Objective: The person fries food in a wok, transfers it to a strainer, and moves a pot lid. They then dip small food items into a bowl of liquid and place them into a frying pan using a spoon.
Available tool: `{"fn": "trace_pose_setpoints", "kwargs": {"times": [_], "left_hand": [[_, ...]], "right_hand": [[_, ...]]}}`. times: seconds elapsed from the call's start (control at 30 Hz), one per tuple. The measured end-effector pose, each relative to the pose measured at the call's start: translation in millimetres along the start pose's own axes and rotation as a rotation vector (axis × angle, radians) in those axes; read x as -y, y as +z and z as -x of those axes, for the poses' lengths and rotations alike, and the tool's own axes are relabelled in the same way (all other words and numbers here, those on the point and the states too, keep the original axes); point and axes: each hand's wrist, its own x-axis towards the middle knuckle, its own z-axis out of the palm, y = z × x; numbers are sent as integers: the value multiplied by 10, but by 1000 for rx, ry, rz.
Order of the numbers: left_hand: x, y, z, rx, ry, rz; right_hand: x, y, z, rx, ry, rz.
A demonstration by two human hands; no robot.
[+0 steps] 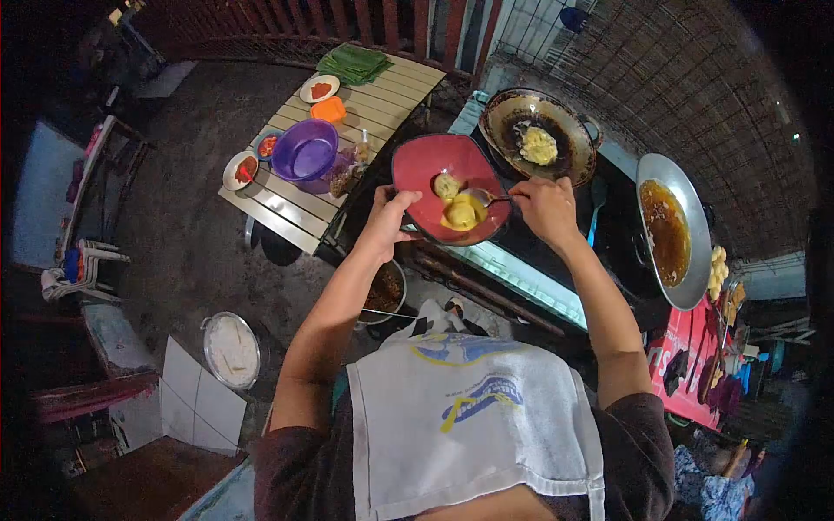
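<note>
My left hand (388, 227) is closed on the rim of a red square bowl (423, 161), thumb over the inner edge. Inside the bowl lie two round pale-yellow lumps (461, 215) in yellow liquid that looks like beaten egg. With my right hand (546, 208) I grip the handle of a metal spoon (486, 198), its head in the bowl beside the lower lump. Just beyond, a dark wok (495, 117) holds a yellow frying piece (539, 146) in oil.
A larger grey wok (698, 217) with brown oil stands to the right. On the slatted table (287, 213) at left are a purple basin (304, 150), an orange container (328, 109), small bowls and green leaves (354, 64). A pot (387, 291) sits below the bowl; a white-filled basin (232, 350) is on the floor.
</note>
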Motion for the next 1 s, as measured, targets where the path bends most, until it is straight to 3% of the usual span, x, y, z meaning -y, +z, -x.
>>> {"fn": "trace_pose_setpoints", "kwargs": {"times": [0.1, 0.3, 0.47, 0.7, 0.77, 0.87, 1.0], "left_hand": [[-36, -12, -2, 4, 12, -1], [-87, 3, -1, 14, 49, -20], [-165, 87, 91, -30, 45, -24], [-88, 98, 41, -57, 56, -88], [-80, 102, 50, -60, 35, -77], [-90, 87, 58, -53, 26, -48], [-91, 68, 34, -71, 51, -67]], "right_hand": [[53, -217, 37, -86, 2, -60], [114, -491, 47, -210, -198, -87], [69, -372, -42, -328, -178, 210], [140, -58, -67, -165, -147, 328], [130, 18, -68, 57, 35, 198], [37, 104, -55, 11, 58, -46], [8, -98, -29, -120, 3, -127]]}}
